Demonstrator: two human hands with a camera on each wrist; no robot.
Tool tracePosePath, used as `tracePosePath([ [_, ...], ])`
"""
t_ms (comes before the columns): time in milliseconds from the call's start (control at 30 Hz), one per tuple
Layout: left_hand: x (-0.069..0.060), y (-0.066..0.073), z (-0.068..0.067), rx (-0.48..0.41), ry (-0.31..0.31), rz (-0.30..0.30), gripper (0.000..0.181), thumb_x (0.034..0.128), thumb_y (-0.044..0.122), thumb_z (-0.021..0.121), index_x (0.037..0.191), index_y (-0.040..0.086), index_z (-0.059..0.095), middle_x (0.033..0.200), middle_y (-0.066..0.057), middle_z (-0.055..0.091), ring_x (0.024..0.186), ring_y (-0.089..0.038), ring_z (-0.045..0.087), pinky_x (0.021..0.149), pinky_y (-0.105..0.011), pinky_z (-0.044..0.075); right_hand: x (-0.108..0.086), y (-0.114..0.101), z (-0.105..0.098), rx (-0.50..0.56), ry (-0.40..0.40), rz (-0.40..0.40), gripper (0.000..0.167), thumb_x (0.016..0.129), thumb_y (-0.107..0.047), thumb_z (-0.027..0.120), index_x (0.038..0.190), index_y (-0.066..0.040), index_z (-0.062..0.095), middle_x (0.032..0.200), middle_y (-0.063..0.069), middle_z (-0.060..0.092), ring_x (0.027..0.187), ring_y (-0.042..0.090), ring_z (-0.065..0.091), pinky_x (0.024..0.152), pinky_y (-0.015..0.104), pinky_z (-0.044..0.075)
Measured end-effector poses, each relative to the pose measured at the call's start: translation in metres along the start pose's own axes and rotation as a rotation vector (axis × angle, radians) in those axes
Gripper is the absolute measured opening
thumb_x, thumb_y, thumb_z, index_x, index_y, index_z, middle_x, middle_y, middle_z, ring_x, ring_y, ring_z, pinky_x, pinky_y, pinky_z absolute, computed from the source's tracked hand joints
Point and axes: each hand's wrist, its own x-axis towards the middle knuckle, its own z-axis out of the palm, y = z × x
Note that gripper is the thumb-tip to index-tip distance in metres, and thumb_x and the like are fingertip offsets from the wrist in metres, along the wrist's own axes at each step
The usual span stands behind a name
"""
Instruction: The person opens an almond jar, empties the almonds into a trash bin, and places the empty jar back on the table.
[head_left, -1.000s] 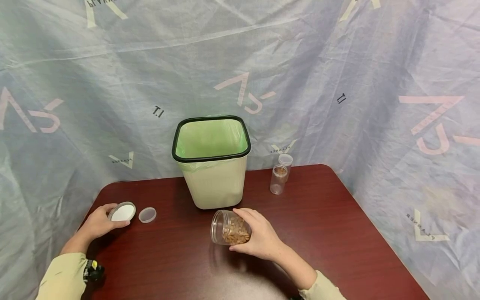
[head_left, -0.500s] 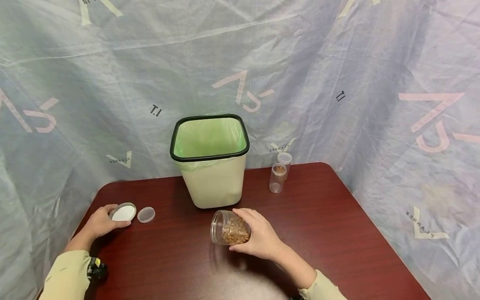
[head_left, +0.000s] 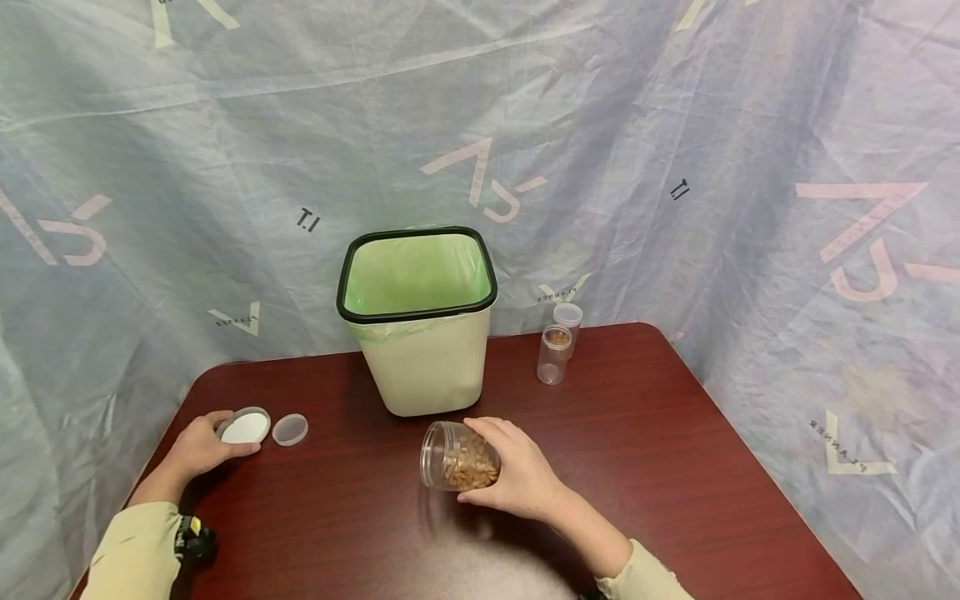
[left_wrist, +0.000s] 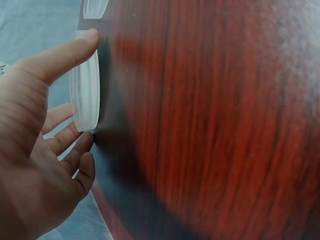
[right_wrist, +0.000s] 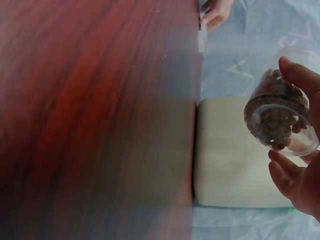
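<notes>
My right hand (head_left: 521, 475) grips a clear jar (head_left: 459, 457) of brown nut-like pieces, tilted on its side with its mouth to the left, above the table. In the right wrist view the pieces (right_wrist: 275, 122) lie inside the jar, between thumb and fingers. At the table's left, my left hand (head_left: 201, 448) holds a round white-centred lid (head_left: 246, 427) by its edge; the left wrist view shows the thumb on one side of that lid (left_wrist: 89, 95) and fingers on the other. A smaller translucent lid (head_left: 290, 430) lies just right of it.
A cream bin (head_left: 425, 367) with a black rim and green liner stands at the back middle of the dark red table (head_left: 645, 450). Right of it are two slim clear containers, the front one (head_left: 551, 362) before the other (head_left: 568, 314). A printed cloth (head_left: 600, 150) hangs behind.
The head view has shifted slightly. Both hands keep their holds on the jar and the lid, and no object has clearly moved.
</notes>
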Motion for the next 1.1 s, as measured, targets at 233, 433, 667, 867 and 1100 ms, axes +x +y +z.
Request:
tracePosePath([
  [233,-0.002,0.001,0.001,0.006,0.008,0.011,0.1,0.0677,0.044,0.087,0.128,-0.022,0.044,0.121,-0.043,0.048,0.1,-0.051,0.052,0.079,-0.061,0.045,-0.002,0.0,0.0,0.003,0.0,0.004,0.097,0.058,-0.045,0.092,0.141,-0.018,0.049,0.133,-0.004,0.053,0.12,0.012,0.05,0.099,0.036,0.043],
  [433,-0.004,-0.002,0.004,0.018,0.018,0.005,0.103,0.0683,0.045,0.086,0.131,-0.023,0.04,0.124,-0.045,0.042,0.103,-0.055,0.047,0.081,-0.064,0.041,-0.004,-0.002,0.002,-0.002,-0.009,0.012,0.096,0.059,-0.047,0.091,0.141,-0.019,0.049,0.134,-0.005,0.052,0.12,0.011,0.049,0.099,0.035,0.043],
  [667,-0.005,0.001,0.004,0.018,0.014,-0.004,0.111,0.0691,0.043,0.086,0.137,-0.024,0.029,0.128,-0.048,0.033,0.11,-0.061,0.036,0.086,-0.07,0.035,-0.005,-0.003,0.002,-0.002,-0.005,0.008,0.096,0.06,-0.048,0.091,0.141,-0.018,0.049,0.133,-0.003,0.052,0.12,0.011,0.05,0.099,0.035,0.043],
  [867,-0.011,0.009,-0.002,0.011,0.005,-0.014,0.113,0.0682,0.041,0.087,0.14,-0.022,0.025,0.128,-0.048,0.029,0.11,-0.062,0.032,0.084,-0.071,0.034,-0.004,-0.003,0.004,0.003,0.007,0.003,0.096,0.059,-0.048,0.091,0.141,-0.019,0.049,0.133,-0.003,0.052,0.12,0.011,0.05,0.099,0.035,0.043],
  [1100,-0.013,0.017,-0.02,0.073,0.038,0.022,0.102,0.0695,0.033,0.085,0.143,-0.011,0.031,0.13,-0.044,0.032,0.108,-0.063,0.035,0.078,-0.074,0.034,-0.004,-0.004,0.004,0.005,0.019,-0.011,0.097,0.058,-0.048,0.091,0.141,-0.019,0.049,0.133,-0.003,0.053,0.119,0.011,0.05,0.098,0.036,0.044],
])
